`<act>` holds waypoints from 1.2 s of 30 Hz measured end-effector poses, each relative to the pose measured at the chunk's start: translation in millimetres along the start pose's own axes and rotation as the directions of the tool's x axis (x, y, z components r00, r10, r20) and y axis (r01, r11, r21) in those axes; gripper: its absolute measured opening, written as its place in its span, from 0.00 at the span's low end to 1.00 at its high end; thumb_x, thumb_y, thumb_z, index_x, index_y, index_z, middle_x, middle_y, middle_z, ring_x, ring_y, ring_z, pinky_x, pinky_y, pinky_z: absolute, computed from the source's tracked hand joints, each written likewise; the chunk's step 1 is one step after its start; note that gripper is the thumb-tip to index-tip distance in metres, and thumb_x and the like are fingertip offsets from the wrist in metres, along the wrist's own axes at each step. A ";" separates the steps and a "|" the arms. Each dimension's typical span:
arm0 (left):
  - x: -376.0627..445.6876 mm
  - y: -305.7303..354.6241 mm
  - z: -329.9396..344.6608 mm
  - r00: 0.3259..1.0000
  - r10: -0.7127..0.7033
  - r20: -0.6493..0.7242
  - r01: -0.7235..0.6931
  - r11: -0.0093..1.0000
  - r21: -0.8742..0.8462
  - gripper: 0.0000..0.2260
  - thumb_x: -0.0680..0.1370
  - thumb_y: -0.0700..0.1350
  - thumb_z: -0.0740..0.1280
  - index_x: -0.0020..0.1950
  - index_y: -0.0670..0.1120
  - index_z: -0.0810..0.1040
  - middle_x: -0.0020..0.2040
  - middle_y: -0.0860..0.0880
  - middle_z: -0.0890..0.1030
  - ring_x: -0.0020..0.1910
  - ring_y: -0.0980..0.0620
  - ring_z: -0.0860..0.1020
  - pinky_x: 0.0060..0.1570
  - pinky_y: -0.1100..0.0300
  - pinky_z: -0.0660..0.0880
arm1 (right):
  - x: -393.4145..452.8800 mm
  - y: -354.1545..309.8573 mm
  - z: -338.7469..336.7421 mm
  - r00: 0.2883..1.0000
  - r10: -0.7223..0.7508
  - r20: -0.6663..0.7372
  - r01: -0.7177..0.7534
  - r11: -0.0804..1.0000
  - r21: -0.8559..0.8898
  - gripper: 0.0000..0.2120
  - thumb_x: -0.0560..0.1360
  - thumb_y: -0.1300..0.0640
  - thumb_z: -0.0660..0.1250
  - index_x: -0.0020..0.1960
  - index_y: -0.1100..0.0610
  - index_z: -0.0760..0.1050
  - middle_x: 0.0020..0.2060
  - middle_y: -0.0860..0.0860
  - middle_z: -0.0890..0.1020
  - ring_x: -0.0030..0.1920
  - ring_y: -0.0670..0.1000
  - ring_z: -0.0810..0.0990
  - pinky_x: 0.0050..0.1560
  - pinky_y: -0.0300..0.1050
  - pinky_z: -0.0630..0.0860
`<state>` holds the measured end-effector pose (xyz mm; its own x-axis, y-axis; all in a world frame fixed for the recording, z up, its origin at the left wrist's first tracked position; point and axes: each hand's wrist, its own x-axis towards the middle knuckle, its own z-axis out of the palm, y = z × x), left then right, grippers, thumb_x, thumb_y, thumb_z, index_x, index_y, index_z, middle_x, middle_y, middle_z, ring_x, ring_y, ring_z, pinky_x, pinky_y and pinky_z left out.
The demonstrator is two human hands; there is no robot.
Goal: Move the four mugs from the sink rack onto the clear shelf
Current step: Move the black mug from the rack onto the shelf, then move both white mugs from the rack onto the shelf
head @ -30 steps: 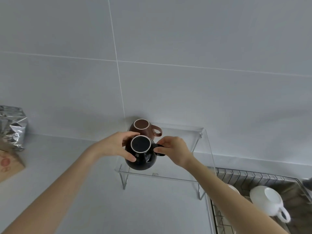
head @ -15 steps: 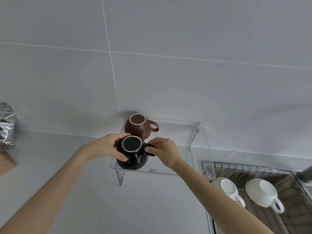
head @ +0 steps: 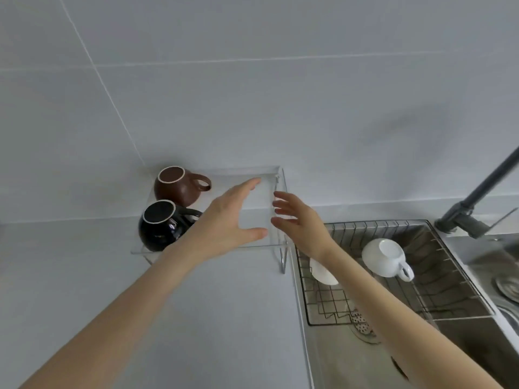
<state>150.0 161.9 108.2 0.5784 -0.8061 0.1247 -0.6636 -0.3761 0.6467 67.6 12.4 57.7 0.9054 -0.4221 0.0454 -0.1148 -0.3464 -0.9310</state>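
Two mugs sit upside down on the clear shelf (head: 269, 175), at its left end. The brown mug (head: 177, 186) is at the back by the wall, and the black mug (head: 161, 226) is in front of it, near the shelf's front edge. Their handles point to the right.

Both hands are empty, with fingers spread. The left hand (head: 227, 220) floats over the middle of the shelf, just right of the black mug and not touching it. The right hand (head: 300, 223) is over the right end of the shelf, close to the left hand.

Two white mugs are in the rack (head: 421, 279) in the sink. One white mug (head: 384, 256) lies in the middle. The other (head: 321, 272) is at the left side, partly hidden by the right arm. A dark tap (head: 477, 197) stands behind the sink. The shelf stands on the gray tabletop (head: 84, 276).
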 end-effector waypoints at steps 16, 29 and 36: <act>62.5 36.9 250.1 0.896 -0.211 0.391 0.236 0.971 -0.018 0.39 0.67 0.47 0.74 0.71 0.46 0.56 0.72 0.45 0.61 0.68 0.48 0.64 0.58 0.62 0.59 | -91.3 184.0 -141.2 0.854 0.504 -0.132 -0.516 0.853 -0.081 0.19 0.73 0.61 0.66 0.63 0.60 0.70 0.60 0.59 0.78 0.61 0.54 0.76 0.58 0.42 0.69; 93.8 -7.8 291.5 0.868 -0.320 0.379 0.263 0.945 0.197 0.38 0.67 0.41 0.73 0.71 0.41 0.54 0.70 0.40 0.61 0.69 0.43 0.62 0.66 0.53 0.64 | -48.8 233.0 -98.1 0.853 0.518 -0.061 -0.518 0.825 -0.226 0.18 0.74 0.57 0.64 0.61 0.60 0.69 0.59 0.58 0.78 0.59 0.56 0.76 0.56 0.46 0.72; 95.0 -14.0 294.2 0.888 -0.320 0.331 0.279 0.946 0.166 0.36 0.69 0.41 0.72 0.71 0.42 0.56 0.71 0.43 0.65 0.68 0.44 0.65 0.65 0.52 0.66 | -41.9 239.3 -96.4 0.858 0.509 -0.061 -0.508 0.826 -0.245 0.10 0.74 0.57 0.64 0.51 0.62 0.73 0.42 0.56 0.79 0.40 0.53 0.74 0.36 0.42 0.68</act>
<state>74.7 -43.9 -110.4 0.5685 -0.7467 -0.3453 -0.5453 -0.6563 0.5214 -37.2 -133.5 -132.1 0.6940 -0.5895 -0.4134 -0.6544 -0.2769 -0.7037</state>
